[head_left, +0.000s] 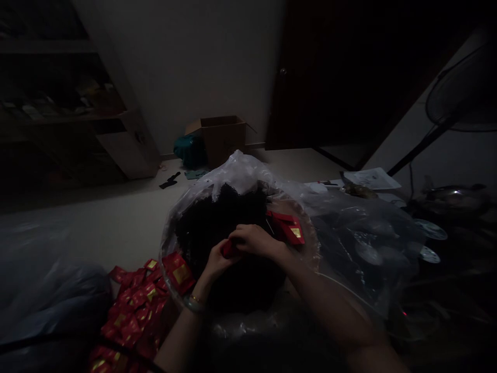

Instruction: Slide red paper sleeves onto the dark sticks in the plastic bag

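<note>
There was one round container [311, 228]. One red packet [179, 270] lay at its left edge and one was above its middle; those at its right edge overlapped too much to count surely. Well over ten more were heaped outside its left edge. Near the floor's [128, 223] far edge stood one cardboard box [225, 141] and one teal bag [190, 151].

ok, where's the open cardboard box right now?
Head view, upper middle: the open cardboard box stands on the floor by the wall, just right of the teal bundle and left of the dark door.
</note>
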{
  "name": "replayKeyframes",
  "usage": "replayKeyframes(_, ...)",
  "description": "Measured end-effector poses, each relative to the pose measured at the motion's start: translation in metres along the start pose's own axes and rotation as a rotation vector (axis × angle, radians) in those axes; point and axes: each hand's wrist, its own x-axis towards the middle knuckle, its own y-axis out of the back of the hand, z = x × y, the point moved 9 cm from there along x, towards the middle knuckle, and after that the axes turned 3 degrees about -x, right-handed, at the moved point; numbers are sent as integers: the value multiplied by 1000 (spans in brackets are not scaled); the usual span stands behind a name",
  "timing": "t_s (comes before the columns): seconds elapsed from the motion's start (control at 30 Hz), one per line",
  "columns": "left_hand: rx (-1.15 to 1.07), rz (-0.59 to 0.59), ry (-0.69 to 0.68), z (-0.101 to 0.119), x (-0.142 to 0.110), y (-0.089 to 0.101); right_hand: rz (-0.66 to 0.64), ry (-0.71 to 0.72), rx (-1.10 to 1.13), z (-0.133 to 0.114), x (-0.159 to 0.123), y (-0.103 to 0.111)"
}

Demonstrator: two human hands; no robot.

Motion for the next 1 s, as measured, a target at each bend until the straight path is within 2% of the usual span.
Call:
replayKeyframes(0.1, 44, 64, -11, 0, -1, 7, 11, -23, -14, 2, 3, -7)
replayKeyframes(0.2, 55, 53, -3, -1, -1, 5, 2, -60, 16, 8, 4, -12)
replayKeyframes(0.3, 13, 39, 34, -2, -1, 3, 12, -61, 144, 12, 4, -8)
replayKeyframes(0.4, -7, 21, 63, -5, -1, 0, -99, -12, 275, 10, 4, -11)
replayKeyframes(0.47, 15, -20, 72, -7, -1, -3, -200, -20, 257, 9, 4, -18)
replayKeyframes(0.53, 38, -67, 86, -11, -1, -7, -248, -65, 175, 11, 7, -23)
replayKeyframes(0.73, -29, -43, 139, -17, -1, -4, -175, -94, 107, 8, 10, -18)
replayKeyframes(0.87, -114, -52, 169, -14, -3, -6, -144, -110, 137, 13, 4, -5)
replayKeyframes(1.0, -155, 13, 182, -13, -3, 0, -67, -151, 268, 20, -1, 15)
